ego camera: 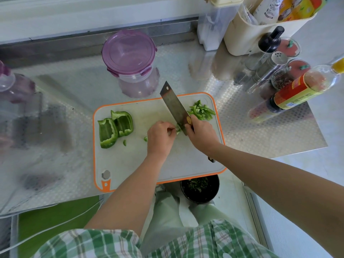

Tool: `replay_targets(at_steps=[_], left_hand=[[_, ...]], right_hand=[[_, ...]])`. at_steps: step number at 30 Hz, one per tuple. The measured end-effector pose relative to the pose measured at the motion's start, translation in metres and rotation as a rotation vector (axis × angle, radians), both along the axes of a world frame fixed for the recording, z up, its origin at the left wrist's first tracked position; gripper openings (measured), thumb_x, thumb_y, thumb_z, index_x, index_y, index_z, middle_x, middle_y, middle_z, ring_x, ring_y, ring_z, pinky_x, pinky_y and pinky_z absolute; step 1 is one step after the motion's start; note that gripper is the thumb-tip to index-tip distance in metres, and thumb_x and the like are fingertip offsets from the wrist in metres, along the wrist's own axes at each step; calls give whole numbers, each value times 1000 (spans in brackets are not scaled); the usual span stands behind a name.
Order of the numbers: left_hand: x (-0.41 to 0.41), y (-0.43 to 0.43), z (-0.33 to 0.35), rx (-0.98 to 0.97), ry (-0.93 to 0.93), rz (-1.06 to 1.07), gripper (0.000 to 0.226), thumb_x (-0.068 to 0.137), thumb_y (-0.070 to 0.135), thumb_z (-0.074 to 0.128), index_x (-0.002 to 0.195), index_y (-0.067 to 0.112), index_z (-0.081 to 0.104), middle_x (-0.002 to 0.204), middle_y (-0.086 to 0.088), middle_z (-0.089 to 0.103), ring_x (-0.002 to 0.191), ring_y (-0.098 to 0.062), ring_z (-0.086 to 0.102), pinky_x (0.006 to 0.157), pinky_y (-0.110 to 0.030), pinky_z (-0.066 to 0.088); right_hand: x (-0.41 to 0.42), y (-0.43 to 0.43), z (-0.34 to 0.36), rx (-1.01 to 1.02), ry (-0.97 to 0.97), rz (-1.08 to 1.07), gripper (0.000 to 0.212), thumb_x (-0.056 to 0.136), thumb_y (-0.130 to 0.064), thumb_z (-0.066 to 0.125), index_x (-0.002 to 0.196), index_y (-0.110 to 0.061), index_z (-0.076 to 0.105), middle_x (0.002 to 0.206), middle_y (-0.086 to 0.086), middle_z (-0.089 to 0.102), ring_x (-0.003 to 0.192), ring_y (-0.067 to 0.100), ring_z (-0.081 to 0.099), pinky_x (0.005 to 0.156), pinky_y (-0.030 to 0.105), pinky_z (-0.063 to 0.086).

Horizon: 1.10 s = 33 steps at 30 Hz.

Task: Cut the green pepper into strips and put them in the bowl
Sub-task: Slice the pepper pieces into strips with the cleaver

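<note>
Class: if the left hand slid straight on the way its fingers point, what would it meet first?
Most likely the cleaver blade. The left hand points right, its fingers pinching a pepper piece just beside the blade that the right hand holds; the gap is unclear.

One view only — head-worn and wide-angle, looking steeply down and slightly forward over the counter (pixel 74 90). The cutting board (pixel 130 161) sits centre frame, close below the lens. Left hand (pixel 161 137) and right hand (pixel 202 135) reach in from the bottom edge, above the wearer's plaid shirt (pixel 93 244).
</note>
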<state>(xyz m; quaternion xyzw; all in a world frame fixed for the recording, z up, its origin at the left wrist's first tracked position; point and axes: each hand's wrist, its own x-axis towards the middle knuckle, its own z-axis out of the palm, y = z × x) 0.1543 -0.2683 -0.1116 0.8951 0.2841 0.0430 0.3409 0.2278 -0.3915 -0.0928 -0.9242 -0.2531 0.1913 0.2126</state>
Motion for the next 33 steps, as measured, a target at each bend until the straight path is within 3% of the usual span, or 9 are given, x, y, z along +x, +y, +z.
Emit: replay_targets(at_steps=[6,11,18,23,27,33], left_hand=[[-2,-3,7,-51,-24,20,8,77,15,72,84,14,74,80,-1,72,78,-19,66,71,-26,45],[1,-6,1,4,12,5,22,72,30,79,88,16,74,84,-4,69,80,-23,63,71,-28,43],[6,-3,-1,44,28,-26,10,79,14,72,89,14,76,86,-5,70,83,-24,63,70,-25,37],[7,-3,6,-30,-58,-59,5,80,11,73,84,11,76,80,-4,73,76,-22,66,72,-30,49],[8,-2,8,-107,-59,-43,20,81,9,71,101,11,71,85,-1,73,79,-17,66,78,-25,47],[-9,10,8,127,-38,-5,26,79,5,64,104,11,66,101,-8,58,98,-26,57,77,-36,48]], right_hand=[[-3,-3,6,-2,-9,50,18,99,-23,41,84,-15,34,65,6,45,58,30,45,50,31,27],[-5,-1,9,-58,-47,80,15,100,-23,39,87,-16,33,69,9,48,60,31,46,51,33,30],[-8,9,5,-173,-84,95,13,100,-19,37,103,-9,44,73,9,48,65,33,51,54,35,34],[-3,3,-1,-37,-38,-76,20,100,-24,39,104,-6,46,72,8,50,65,31,49,54,33,32],[2,2,3,57,-2,-90,15,99,-21,42,95,-7,44,67,12,51,62,33,52,51,35,32],[-1,5,18,123,27,17,17,98,-22,43,88,-8,42,62,7,50,55,26,47,49,36,35]])
